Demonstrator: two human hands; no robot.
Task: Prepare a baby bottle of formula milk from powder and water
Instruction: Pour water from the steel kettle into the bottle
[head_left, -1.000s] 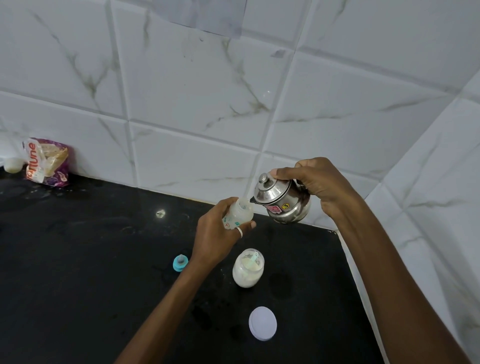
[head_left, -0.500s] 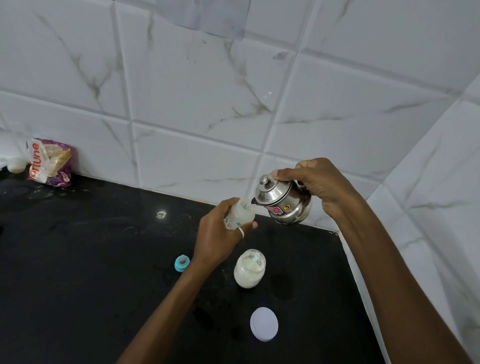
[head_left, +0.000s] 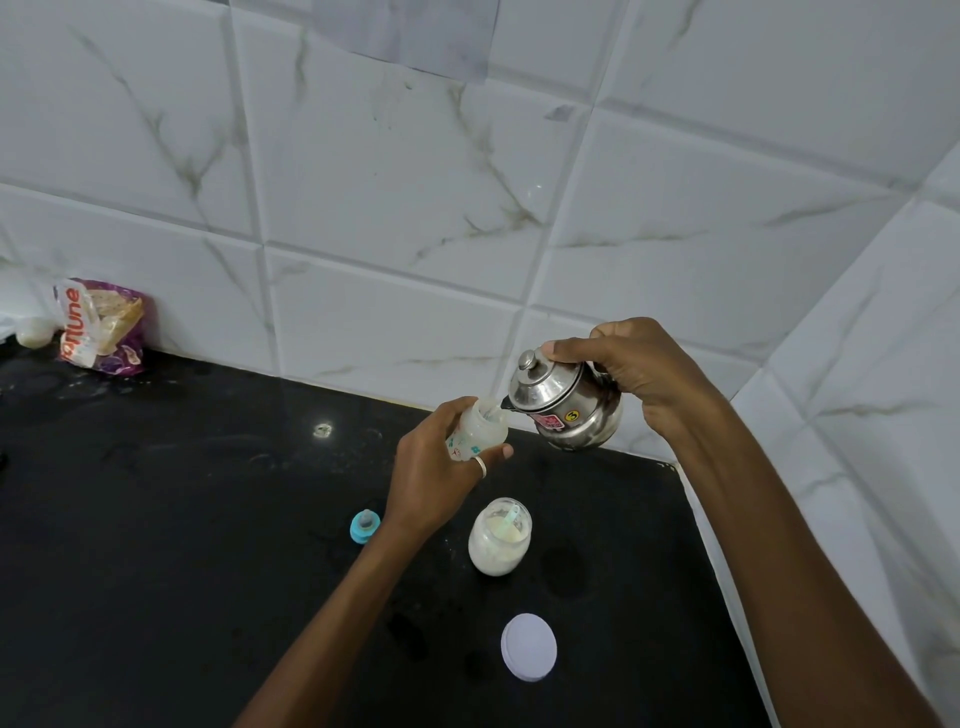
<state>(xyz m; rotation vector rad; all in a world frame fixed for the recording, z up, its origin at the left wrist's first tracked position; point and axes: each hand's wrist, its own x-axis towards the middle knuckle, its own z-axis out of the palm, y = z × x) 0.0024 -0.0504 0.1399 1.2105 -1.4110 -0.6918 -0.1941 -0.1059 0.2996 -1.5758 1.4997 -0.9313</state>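
Observation:
My left hand grips a small clear baby bottle above the black counter, its open mouth turned toward the right. My right hand holds a small steel kettle by its handle, thumb pressing the lid, tilted so its spout sits at the bottle's mouth. Below them an open glass jar of white powder stands on the counter with a pale scoop inside. The jar's white lid lies flat in front. A blue bottle teat cap lies left of the jar.
The black counter meets white marble tile walls at the back and on the right, forming a corner. A purple food packet and a small white object lean against the wall at the far left.
The hands, bottle and kettle keep the same pose. The view has shifted slightly, so the packet sits a little further right in the frame.

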